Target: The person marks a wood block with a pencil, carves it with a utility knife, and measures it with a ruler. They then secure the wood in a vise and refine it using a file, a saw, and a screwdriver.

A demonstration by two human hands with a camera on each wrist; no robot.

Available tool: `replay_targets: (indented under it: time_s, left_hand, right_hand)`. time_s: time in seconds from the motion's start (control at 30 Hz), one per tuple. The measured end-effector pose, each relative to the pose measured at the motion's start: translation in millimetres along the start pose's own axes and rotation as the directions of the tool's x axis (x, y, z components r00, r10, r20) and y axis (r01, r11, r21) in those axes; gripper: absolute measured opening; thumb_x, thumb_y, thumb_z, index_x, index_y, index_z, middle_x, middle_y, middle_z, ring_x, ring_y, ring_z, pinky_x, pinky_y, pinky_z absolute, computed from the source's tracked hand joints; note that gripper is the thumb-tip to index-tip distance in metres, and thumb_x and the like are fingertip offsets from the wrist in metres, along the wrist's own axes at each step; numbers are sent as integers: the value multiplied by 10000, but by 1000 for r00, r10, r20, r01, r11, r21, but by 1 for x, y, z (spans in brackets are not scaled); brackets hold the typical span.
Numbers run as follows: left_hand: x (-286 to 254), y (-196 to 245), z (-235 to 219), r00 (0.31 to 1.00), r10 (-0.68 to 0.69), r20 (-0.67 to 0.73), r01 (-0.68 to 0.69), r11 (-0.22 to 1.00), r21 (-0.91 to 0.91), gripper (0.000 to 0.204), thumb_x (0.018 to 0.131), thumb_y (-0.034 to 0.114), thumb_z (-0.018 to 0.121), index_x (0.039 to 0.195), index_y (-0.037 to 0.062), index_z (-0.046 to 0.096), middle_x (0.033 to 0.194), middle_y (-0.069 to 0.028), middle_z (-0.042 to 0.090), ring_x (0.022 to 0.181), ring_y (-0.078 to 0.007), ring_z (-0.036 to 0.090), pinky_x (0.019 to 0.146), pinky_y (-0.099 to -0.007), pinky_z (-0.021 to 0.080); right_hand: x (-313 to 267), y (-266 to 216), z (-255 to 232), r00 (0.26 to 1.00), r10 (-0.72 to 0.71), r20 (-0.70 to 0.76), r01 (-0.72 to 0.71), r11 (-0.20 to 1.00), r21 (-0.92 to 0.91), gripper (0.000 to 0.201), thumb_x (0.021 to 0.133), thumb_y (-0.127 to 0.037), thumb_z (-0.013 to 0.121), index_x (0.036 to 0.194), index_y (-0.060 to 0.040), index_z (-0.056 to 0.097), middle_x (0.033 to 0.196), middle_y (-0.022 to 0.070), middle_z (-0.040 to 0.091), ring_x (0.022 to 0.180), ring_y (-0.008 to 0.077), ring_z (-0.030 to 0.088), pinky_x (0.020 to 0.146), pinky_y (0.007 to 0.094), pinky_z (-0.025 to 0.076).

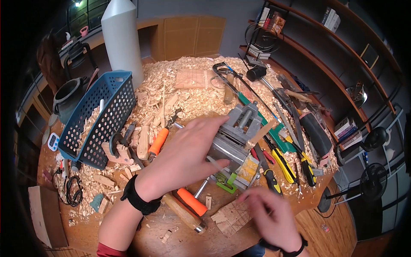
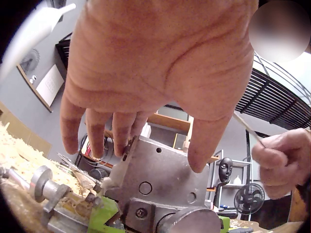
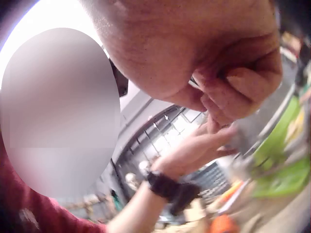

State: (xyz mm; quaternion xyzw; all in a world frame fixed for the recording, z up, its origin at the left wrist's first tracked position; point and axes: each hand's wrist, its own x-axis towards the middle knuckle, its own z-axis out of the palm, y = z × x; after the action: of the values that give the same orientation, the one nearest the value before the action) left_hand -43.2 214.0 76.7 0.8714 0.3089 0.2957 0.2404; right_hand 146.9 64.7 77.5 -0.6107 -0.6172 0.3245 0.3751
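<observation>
A grey metal bench vise (image 1: pixel 231 147) stands on the workbench, with a bright green clamp part (image 1: pixel 226 182) low at its front. My left hand (image 1: pixel 192 143) is spread over the vise's near left side. In the left wrist view its fingers (image 2: pixel 97 131) reach down one side of the grey vise body (image 2: pixel 163 170) and its thumb (image 2: pixel 200 145) the other, all fairly straight. Right of the vise's front, my right hand (image 1: pixel 274 214) has curled fingers. The left wrist view shows it pinching a thin pale strip (image 2: pixel 250 127), whose far end is hidden behind my left hand.
Wood shavings (image 1: pixel 188 103) cover much of the bench. A blue basket (image 1: pixel 102 115) stands left. Orange-handled tools (image 1: pixel 192 202), a wooden handle (image 1: pixel 184 212) and a marked wood block (image 1: pixel 231 217) lie in front. Saws, files and yellow-black tools (image 1: pixel 282 167) crowd the right.
</observation>
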Motion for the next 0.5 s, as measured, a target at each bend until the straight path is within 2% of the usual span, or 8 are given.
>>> replay_targets:
  time_s: [0.07, 0.17, 0.3, 0.37, 0.5]
  left_hand:
    - [0, -1, 0, 1000, 1, -14, -1, 1000, 0, 767, 784, 176, 781, 1436, 22, 409, 1381, -199, 517, 1281, -340, 485, 1097, -393, 376]
    - [2, -2, -1, 1000, -12, -2, 12, 1000, -6, 754, 794, 181, 774, 1437, 28, 411, 1383, -202, 515, 1285, -341, 484, 1101, -391, 373]
    - [1, -2, -1, 999, -45, 21, 46, 999, -30, 750, 798, 184, 772, 1439, 35, 412, 1368, -202, 523, 1279, -340, 489, 1097, -390, 378]
    - [1, -1, -2, 999, -48, 24, 49, 998, -29, 751, 798, 185, 772, 1440, 35, 411, 1362, -202, 526, 1277, -339, 491, 1094, -389, 383]
    - [1, 1, -3, 998, -57, 33, 57, 998, -29, 759, 797, 186, 775, 1445, 39, 407, 1349, -203, 531, 1273, -337, 494, 1085, -387, 394]
  right_hand:
    - [15, 9, -23, 982, -157, -104, 117, 940, -320, 120, 965, -89, 580, 957, -44, 691, 602, 43, 519, 484, 103, 439, 482, 268, 368]
    - [26, 11, -39, 996, -15, -93, -7, 973, -229, 129, 968, -115, 595, 946, -35, 694, 569, 38, 487, 483, 98, 403, 484, 269, 320]
    - [31, 12, -35, 995, -10, -95, -9, 982, -190, 151, 984, -115, 574, 940, -33, 692, 560, 2, 453, 501, 63, 377, 485, 255, 292]
    - [35, 10, -36, 992, 104, -69, -106, 994, -28, 196, 1006, -121, 544, 916, -19, 686, 566, -53, 421, 523, 24, 339, 486, 240, 248]
    - [40, 10, -44, 991, 134, -15, -131, 985, 116, 240, 1021, -128, 523, 880, -9, 676, 569, -99, 395, 526, 5, 307, 491, 228, 219]
